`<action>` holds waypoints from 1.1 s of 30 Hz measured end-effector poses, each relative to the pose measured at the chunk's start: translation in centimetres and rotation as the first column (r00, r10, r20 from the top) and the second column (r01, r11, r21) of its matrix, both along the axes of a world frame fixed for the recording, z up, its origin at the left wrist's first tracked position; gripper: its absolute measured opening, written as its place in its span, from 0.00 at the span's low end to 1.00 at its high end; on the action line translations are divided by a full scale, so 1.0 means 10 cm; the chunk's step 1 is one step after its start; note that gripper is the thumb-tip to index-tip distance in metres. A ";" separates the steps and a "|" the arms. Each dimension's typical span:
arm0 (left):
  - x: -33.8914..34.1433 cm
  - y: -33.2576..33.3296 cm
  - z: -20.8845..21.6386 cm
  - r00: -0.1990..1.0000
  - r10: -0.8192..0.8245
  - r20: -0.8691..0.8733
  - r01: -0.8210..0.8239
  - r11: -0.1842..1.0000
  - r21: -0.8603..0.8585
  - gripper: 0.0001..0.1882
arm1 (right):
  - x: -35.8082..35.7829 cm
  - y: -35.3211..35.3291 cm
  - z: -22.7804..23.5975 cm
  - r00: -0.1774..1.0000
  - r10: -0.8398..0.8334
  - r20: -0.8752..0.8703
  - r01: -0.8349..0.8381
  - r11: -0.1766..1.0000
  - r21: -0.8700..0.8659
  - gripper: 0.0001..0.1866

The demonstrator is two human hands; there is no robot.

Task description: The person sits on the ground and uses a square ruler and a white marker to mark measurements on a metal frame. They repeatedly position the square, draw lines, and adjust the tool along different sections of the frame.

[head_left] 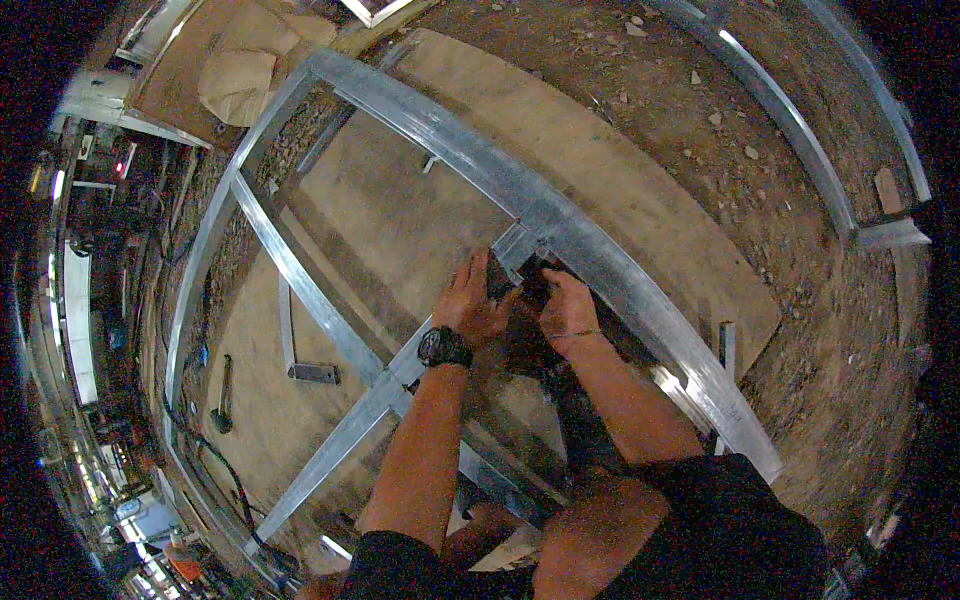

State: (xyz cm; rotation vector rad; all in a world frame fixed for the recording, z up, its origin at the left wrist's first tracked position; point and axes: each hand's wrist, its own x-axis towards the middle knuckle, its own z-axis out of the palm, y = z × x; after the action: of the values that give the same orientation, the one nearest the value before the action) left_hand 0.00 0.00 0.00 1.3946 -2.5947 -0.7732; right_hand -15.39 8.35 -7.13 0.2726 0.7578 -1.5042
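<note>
"Lying over a brown board (640,190): one silvery metal frame (440,125), its crossbar (408,352) meeting the long upper rail just beyond both hands."
"Left hand (475,305)?"
"One, with black wristwatch (443,347); laid over the crossbar near that joint. Whether gripping, cannot tell."
"Right hand (568,308)?"
"One, fingers bent, near the joint; grip hidden, cannot tell."
"Tools?"
"One hammer (225,392), left, inside the frame's outline."
</note>
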 end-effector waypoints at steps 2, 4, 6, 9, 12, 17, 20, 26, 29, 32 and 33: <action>-0.05 -0.02 0.01 1.000 -0.024 0.008 0.024 0.999 -0.044 0.48 | 0.00 -0.02 0.01 0.999 -0.020 -0.043 0.020 1.000 0.019 0.18; 0.04 0.08 -0.05 0.997 -0.023 0.075 0.029 0.997 -0.073 0.48 | 0.15 0.12 0.22 0.945 0.006 -0.327 0.063 0.978 0.201 0.13; 0.07 0.02 -0.01 0.995 -0.016 0.097 0.022 0.998 -0.062 0.48 | 0.21 0.15 0.37 0.746 0.128 -0.653 0.064 0.963 0.262 0.10; 0.01 -0.07 0.05 0.997 -0.020 0.079 0.020 1.000 -0.004 0.48 | 0.08 0.43 0.32 0.115 0.310 -0.944 -0.069 0.950 0.304 0.09; 0.02 -0.03 0.06 0.994 -0.034 0.105 0.043 0.996 -0.081 0.48 | 0.01 0.79 0.30 -0.392 0.237 -0.889 -0.246 0.904 0.350 0.11; -0.04 -0.04 0.03 0.999 -0.036 0.023 0.038 0.994 -0.104 0.48 | -0.04 0.93 -0.02 -0.766 0.064 -0.640 -0.302 0.842 0.446 0.12; 0.00 0.00 0.07 0.996 -0.010 0.086 0.011 1.000 -0.010 0.48 | 0.01 0.79 0.38 -0.691 0.243 -0.681 -0.319 0.743 0.589 0.13; -0.07 -0.04 0.19 0.995 -0.032 0.092 0.031 0.999 0.019 0.47 | 0.08 0.62 2.93 0.689 0.406 -0.600 -0.571 -0.204 -0.795 0.16; -0.12 0.00 0.22 0.994 -0.031 0.101 0.038 0.997 -0.065 0.47 | 0.22 0.66 3.57 0.517 0.359 -0.777 -0.443 -0.665 -0.601 0.15; 0.08 0.01 0.03 0.991 -0.008 0.131 0.026 0.990 -0.140 0.47 | 0.37 0.63 3.75 0.384 0.177 -0.906 -0.391 -0.858 -0.333 0.14; 0.02 -0.02 0.07 0.992 -0.025 0.122 0.033 0.997 -0.070 0.46 | 0.38 0.63 3.78 0.348 0.132 -0.928 -0.386 -0.882 -0.270 0.14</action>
State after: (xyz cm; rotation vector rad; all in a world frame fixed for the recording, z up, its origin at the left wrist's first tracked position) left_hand 0.16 -0.15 0.72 1.4294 -2.7098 -0.6103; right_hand -11.60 14.67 30.66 -1.7049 -0.7578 -0.1244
